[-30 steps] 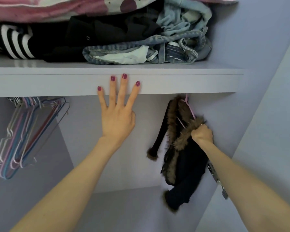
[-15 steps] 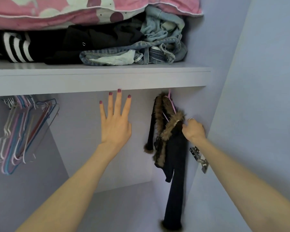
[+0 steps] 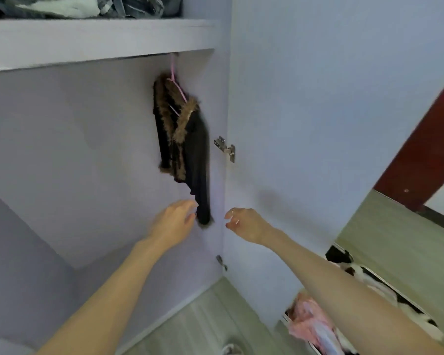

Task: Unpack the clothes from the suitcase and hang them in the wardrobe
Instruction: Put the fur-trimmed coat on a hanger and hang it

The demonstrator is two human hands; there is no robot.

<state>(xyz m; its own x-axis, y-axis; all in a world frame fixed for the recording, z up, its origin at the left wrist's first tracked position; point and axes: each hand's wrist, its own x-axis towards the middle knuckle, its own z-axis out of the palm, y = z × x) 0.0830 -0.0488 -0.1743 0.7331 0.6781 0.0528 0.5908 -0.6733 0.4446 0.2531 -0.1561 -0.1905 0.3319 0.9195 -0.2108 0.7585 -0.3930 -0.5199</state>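
Head view, looking into a pale lilac wardrobe (image 3: 75, 149). A black jacket (image 3: 190, 149) with brown fur trim hangs on a pink hanger (image 3: 173, 73) from under the shelf (image 3: 87, 39), close to the wardrobe's right inner wall. One long dark sleeve trails down, its furry cuff the lowest part of the jacket.

Two bare arms reach up from the bottom of the frame. The left hand (image 3: 173, 224) sits just left of the sleeve's cuff, fingers loosely spread and relaxed; its fingertips are at the sleeve, but blur hides whether they touch it. Its grip is open and has hold of nothing. The right hand (image 3: 246, 224) is just right of the cuff, apart from it, in front of the open door (image 3: 318, 98). Its fingers are loosely curled, a ring on one of them, and its grip holds nothing.

Folded denim and other clothes (image 3: 87, 6) lie on the shelf at the top edge. A metal hinge (image 3: 224, 148) joins the door to the wardrobe's side, level with the jacket.

At lower right, on the wood-look floor (image 3: 203, 324), lies the open suitcase (image 3: 385, 278), partly behind the right forearm. It holds a pink garment (image 3: 308, 321) and a black-and-white one (image 3: 364, 275). A dark red beam (image 3: 420, 149) slants across the far right.
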